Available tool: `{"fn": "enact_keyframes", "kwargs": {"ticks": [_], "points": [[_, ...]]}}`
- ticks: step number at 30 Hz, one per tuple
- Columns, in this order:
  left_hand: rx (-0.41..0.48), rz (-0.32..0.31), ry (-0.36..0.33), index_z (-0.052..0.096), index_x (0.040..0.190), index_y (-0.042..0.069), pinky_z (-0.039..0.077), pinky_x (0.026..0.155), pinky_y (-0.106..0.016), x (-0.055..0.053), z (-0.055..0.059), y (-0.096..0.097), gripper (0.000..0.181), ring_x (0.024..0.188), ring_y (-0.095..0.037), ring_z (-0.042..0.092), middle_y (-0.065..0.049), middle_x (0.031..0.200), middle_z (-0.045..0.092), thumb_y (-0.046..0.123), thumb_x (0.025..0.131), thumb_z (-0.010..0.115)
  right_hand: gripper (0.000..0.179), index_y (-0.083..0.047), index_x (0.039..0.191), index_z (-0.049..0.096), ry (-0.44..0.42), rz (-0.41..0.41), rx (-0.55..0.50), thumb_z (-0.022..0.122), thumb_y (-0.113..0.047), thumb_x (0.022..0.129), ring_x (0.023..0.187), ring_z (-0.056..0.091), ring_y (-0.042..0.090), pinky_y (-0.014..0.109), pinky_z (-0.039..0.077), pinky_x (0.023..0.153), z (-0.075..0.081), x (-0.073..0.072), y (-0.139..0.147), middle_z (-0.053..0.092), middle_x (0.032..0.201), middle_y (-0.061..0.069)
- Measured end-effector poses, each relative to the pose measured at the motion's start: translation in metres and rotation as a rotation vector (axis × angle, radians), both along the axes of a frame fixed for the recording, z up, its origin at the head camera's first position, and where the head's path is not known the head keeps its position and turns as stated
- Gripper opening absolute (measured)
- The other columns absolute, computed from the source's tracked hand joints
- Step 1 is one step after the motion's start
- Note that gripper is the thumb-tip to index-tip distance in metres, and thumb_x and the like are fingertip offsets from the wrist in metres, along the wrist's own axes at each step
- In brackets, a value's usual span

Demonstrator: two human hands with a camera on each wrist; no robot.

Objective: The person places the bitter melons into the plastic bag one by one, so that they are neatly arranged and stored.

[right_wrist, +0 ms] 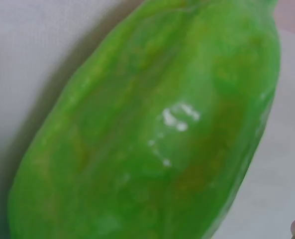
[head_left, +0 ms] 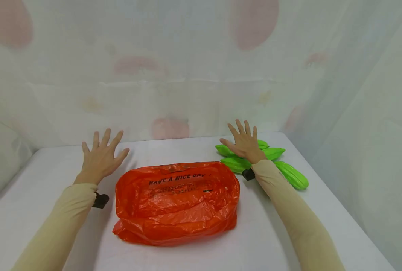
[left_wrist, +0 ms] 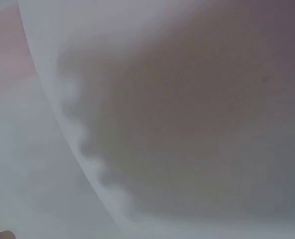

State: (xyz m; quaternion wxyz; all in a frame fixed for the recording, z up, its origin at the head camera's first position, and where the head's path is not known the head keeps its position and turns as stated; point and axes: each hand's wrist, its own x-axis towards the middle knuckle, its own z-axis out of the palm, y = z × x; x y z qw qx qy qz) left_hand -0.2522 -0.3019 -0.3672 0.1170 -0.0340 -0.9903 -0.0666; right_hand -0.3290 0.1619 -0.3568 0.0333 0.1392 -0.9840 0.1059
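Open red bag (head_left: 177, 229), green gourds (head_left: 292, 175) nearby

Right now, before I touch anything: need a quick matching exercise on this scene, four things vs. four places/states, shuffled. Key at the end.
Column one
1. plastic bag
2. green gourds
3. left grip
4. right grip

Column two
A. spread open, off the bag's far-left corner
B. bright green, grouped off the bag's far-right corner
C. spread open, partly blocking the gourds in the head view
D. red-orange, printed HAVE A NICE DAY

Pairs: 1-D, 2-B, 3-A, 4-C
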Motion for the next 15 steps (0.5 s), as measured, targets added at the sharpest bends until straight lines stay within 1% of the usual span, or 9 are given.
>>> {"fn": "enact_keyframes", "kwargs": {"ticks": [5,9,15], "points": [[0.009,-0.008,0.005,0.013,0.16,0.025,0.003,0.106,-0.083,0.005,0.003,-0.001,0.073,0.145,-0.058,0.008,-0.026,0.163,0.011,0.058,0.099,0.037,0.081,-0.022,0.16,0.016,0.002,0.007,-0.003,0.036,-0.067,0.097,0.154,-0.006,0.04,0.066,-0.006,0.119,0.002,0.003,0.0,0.0,0.168,0.01],[0.031,-0.019,0.03,0.015,0.16,0.025,0.005,0.107,-0.082,0.01,0.003,-0.001,0.073,0.144,-0.058,0.01,-0.025,0.163,0.013,0.057,0.099,0.039,0.081,-0.021,0.16,0.017,0.005,0.022,-0.017,0.038,-0.066,0.096,0.153,-0.004,0.041,0.066,-0.004,0.119,0.005,0.007,0.001,0.002,0.168,0.011],[0.045,-0.029,0.049,0.019,0.159,0.024,0.006,0.107,-0.081,0.019,0.002,-0.002,0.073,0.144,-0.057,0.013,-0.024,0.163,0.016,0.057,0.098,0.041,0.08,-0.021,0.16,0.019,0.01,0.042,-0.039,0.04,-0.065,0.096,0.154,-0.003,0.041,0.066,-0.003,0.119,0.01,0.016,0.001,0.003,0.168,0.011]]}}
